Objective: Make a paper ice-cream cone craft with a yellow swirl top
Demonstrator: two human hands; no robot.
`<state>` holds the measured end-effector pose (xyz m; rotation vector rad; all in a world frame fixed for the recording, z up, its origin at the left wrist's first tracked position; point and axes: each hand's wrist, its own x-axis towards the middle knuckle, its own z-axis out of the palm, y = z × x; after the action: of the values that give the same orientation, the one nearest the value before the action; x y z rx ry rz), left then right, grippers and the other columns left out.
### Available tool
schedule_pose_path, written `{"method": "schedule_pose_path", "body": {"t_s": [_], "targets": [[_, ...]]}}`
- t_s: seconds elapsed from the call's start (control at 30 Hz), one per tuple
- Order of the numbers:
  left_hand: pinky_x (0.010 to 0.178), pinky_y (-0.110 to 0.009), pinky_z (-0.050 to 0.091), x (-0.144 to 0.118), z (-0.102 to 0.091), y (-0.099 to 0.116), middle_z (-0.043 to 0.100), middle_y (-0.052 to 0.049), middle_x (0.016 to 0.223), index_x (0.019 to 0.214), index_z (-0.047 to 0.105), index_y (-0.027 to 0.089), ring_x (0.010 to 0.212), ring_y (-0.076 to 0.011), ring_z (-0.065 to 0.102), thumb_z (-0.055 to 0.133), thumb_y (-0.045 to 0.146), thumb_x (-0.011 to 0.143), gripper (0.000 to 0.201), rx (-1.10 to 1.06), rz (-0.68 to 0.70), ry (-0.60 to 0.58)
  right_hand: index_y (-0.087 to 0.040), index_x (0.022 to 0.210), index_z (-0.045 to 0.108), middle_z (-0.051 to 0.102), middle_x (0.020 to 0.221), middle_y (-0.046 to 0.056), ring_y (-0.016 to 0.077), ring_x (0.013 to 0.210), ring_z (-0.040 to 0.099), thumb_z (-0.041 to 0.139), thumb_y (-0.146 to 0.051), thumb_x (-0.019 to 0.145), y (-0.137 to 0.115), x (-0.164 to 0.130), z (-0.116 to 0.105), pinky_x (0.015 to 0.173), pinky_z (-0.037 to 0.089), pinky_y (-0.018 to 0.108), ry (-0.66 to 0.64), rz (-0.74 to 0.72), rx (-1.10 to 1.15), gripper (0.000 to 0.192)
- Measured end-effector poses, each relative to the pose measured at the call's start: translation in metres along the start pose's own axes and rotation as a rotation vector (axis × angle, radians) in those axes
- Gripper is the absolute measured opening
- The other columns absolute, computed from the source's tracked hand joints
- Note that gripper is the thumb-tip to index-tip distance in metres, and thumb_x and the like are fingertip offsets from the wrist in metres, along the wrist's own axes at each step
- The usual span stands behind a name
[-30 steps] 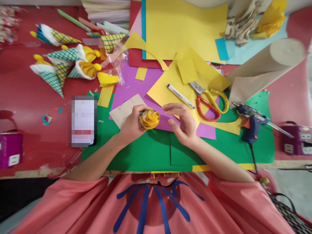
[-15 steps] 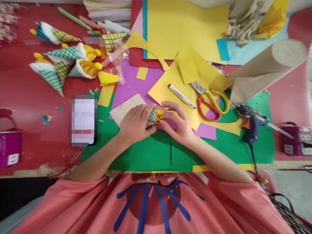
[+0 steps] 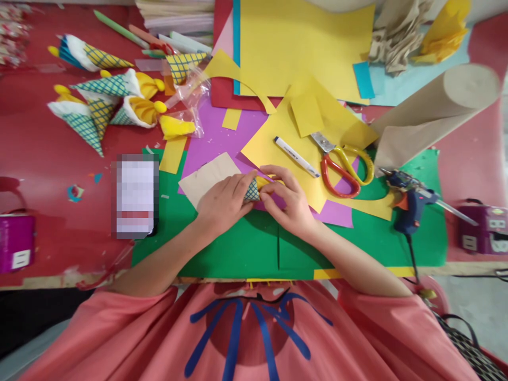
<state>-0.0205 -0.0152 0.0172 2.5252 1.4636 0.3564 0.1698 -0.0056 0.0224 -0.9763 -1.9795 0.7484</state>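
Observation:
My left hand (image 3: pixel 223 203) grips a small paper cone (image 3: pixel 251 190) with a blue-and-yellow grid pattern, held sideways over the green sheet (image 3: pixel 238 248). Yellow folded paper (image 3: pixel 262 183) sticks out of the cone's mouth. My right hand (image 3: pixel 289 203) pinches that yellow paper with thumb and fingers. Most of the cone is hidden inside my left palm. A brown paper piece (image 3: pixel 206 177) lies just beyond my left hand.
Finished cones (image 3: pixel 101 100) lie at the back left. Red-and-yellow scissors (image 3: pixel 341 161), a white marker (image 3: pixel 296 157) and a blue glue gun (image 3: pixel 410 198) sit to the right. A brown paper roll (image 3: pixel 432 114), yellow sheets (image 3: pixel 301 47) and a phone (image 3: pixel 135 196) surround the work area.
One second ago my left hand showed the yellow swirl end-on with my right hand apart. The cone is turned sideways now, and my right hand has closed onto the yellow paper.

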Motion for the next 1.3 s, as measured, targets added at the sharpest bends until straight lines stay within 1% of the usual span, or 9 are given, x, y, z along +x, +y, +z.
{"method": "schedule_pose_path", "body": {"t_s": [0.1,0.2,0.4,0.63,0.83,1.03,1.17,1.2,1.3], "targets": [[0.084,-0.042,0.051,0.0,0.002,0.001,0.062,-0.017,0.113,0.141,0.032,0.01,0.101,-0.0307,0.062,0.053,0.039,0.089,0.063,0.009,0.015,0.016,-0.02,0.087,0.057,0.058,0.125,0.015,0.0246,0.118,0.057,0.052,-0.019,0.09,-0.001,0.0,0.001,0.098,0.051,0.048,0.015,0.0,0.009,0.007],[0.085,-0.041,0.05,0.0,0.004,0.001,0.061,-0.016,0.115,0.143,0.03,0.012,0.102,-0.0299,0.061,0.049,0.042,0.091,0.062,0.008,0.005,0.016,-0.02,0.087,0.057,0.057,0.126,0.015,0.0246,0.119,0.057,0.051,-0.019,0.091,-0.001,-0.001,0.003,0.096,0.052,0.047,0.035,0.009,0.03,0.007],[0.088,-0.041,0.048,-0.001,0.004,0.004,0.06,-0.017,0.118,0.144,0.03,0.013,0.104,-0.0296,0.059,0.049,0.035,0.092,0.06,0.019,-0.014,0.012,-0.021,0.088,0.057,0.057,0.127,0.014,0.0243,0.12,0.056,0.051,-0.018,0.091,-0.003,-0.001,0.004,0.096,0.053,0.047,0.066,0.031,0.053,0.008],[0.084,-0.037,0.048,-0.001,0.001,0.007,0.059,-0.015,0.116,0.148,0.025,0.014,0.1,-0.0277,0.06,0.051,0.026,0.09,0.064,0.142,0.012,-0.002,-0.02,0.087,0.058,0.058,0.124,0.014,0.0222,0.118,0.057,0.052,-0.016,0.091,-0.003,-0.001,0.007,0.097,0.052,0.045,0.113,0.04,0.113,0.008],[0.082,-0.037,0.048,0.0,0.0,0.008,0.059,-0.015,0.115,0.149,0.021,0.013,0.097,-0.0271,0.06,0.05,0.025,0.09,0.067,0.198,0.0,-0.026,-0.021,0.087,0.059,0.058,0.125,0.012,0.0223,0.118,0.057,0.052,-0.02,0.092,-0.003,-0.001,0.006,0.098,0.052,0.046,0.098,0.109,0.136,0.009],[0.08,-0.037,0.05,0.0,0.001,0.008,0.059,-0.016,0.114,0.149,0.021,0.013,0.095,-0.0269,0.061,0.05,0.027,0.091,0.067,0.185,-0.013,0.0,-0.021,0.085,0.058,0.059,0.122,0.012,0.023,0.118,0.057,0.056,-0.02,0.089,-0.001,0.001,0.006,0.097,0.052,0.046,0.081,0.079,0.091,0.004],[0.087,-0.037,0.05,0.0,0.0,0.007,0.059,-0.015,0.118,0.147,0.028,0.015,0.103,-0.0272,0.06,0.052,0.023,0.089,0.063,0.057,-0.056,-0.024,-0.022,0.088,0.056,0.055,0.127,0.012,0.0236,0.116,0.058,0.055,-0.024,0.091,-0.001,0.002,0.004,0.098,0.052,0.048,0.066,0.062,0.079,0.004],[0.09,-0.038,0.05,0.0,-0.001,0.006,0.059,-0.014,0.119,0.146,0.03,0.017,0.107,-0.0276,0.06,0.053,0.025,0.09,0.061,-0.027,-0.08,-0.02,-0.023,0.092,0.055,0.052,0.131,0.012,0.0238,0.117,0.058,0.056,-0.026,0.091,-0.001,0.001,0.003,0.098,0.053,0.048,0.073,0.052,0.081,0.004],[0.091,-0.037,0.051,0.002,-0.003,0.001,0.06,-0.011,0.123,0.139,0.039,0.022,0.113,-0.0259,0.059,0.053,0.039,0.091,0.052,-0.431,-0.218,0.004,-0.03,0.11,0.05,0.044,0.14,0.009,0.024,0.118,0.059,0.06,-0.03,0.089,0.001,0.0,-0.003,0.1,0.052,0.047,0.149,-0.015,0.108,0.023]]}}
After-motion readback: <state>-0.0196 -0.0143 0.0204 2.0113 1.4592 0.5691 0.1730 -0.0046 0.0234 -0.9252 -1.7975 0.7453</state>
